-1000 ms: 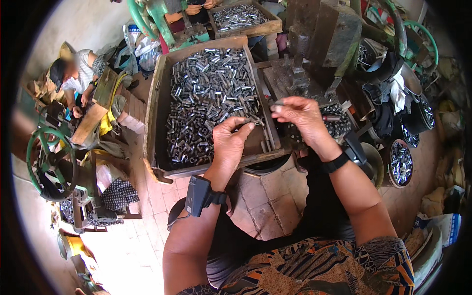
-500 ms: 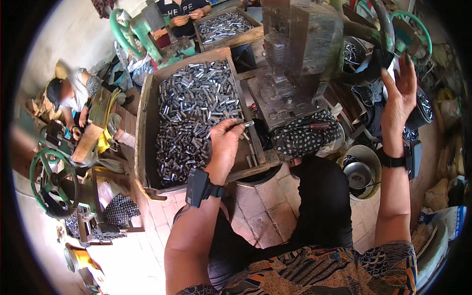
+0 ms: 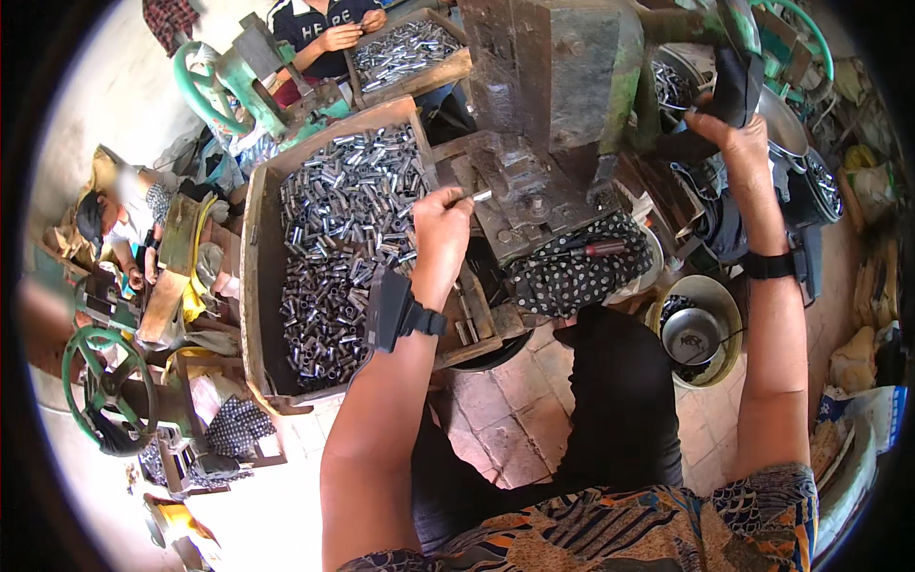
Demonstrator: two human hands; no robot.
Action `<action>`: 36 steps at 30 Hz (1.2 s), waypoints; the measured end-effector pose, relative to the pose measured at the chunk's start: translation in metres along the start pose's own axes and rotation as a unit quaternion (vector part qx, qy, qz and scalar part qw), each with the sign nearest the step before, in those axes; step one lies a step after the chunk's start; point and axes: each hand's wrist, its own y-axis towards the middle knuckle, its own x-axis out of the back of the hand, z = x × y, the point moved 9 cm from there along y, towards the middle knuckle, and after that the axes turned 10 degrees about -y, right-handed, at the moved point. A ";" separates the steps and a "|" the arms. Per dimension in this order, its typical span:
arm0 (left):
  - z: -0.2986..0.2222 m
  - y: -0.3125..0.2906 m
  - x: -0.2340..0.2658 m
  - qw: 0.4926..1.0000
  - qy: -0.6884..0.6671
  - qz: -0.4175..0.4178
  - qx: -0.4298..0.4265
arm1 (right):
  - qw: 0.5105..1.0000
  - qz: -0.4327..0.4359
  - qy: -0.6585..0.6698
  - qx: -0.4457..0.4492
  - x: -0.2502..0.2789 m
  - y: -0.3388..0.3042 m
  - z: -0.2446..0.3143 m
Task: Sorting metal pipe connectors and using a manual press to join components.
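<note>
Pinched between thumb and fingers of my left hand (image 3: 441, 229) is a small shiny metal tube (image 3: 483, 195). Its free end points right, toward the tooling at the base of a heavy metal press (image 3: 534, 76). My right hand (image 3: 742, 143) is raised at the right and closed round the black-wrapped handle (image 3: 740, 88) of the press; some of its fingers are hidden behind the wrapping. Left of my left hand stands a wooden box (image 3: 252, 286) filled with many short metal tubes (image 3: 348, 219).
A polka-dot cloth (image 3: 572, 276) with a red-handled screwdriver (image 3: 605, 248) lies below the press. A bucket (image 3: 729, 357) holding a metal bowl (image 3: 691, 336) stands on the floor. Two other people work at the far side and left, near green hand-wheel presses (image 3: 110, 391).
My left hand has carried the tube closer to the press tooling. My right hand, open and raised before, has closed round the handle. The view has shifted slightly.
</note>
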 end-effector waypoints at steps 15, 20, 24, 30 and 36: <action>0.038 0.030 -0.043 0.987 -0.115 -0.045 0.101 | 0.997 -0.025 0.011 0.076 0.016 0.035 0.097; 0.036 0.031 -0.048 0.992 -0.065 -0.039 0.099 | 0.999 -0.004 -0.007 0.032 0.013 0.036 0.012; 0.035 0.032 -0.055 0.996 -0.034 -0.016 0.079 | 0.982 -0.099 0.153 0.045 -0.018 -0.011 -0.032; 0.028 0.025 -0.049 0.991 -0.020 0.015 0.132 | 0.997 -0.006 0.068 0.027 0.002 0.014 0.003; 0.024 0.008 -0.007 0.982 -0.025 0.024 0.186 | 0.997 -0.058 0.056 -0.009 -0.004 -0.005 -0.012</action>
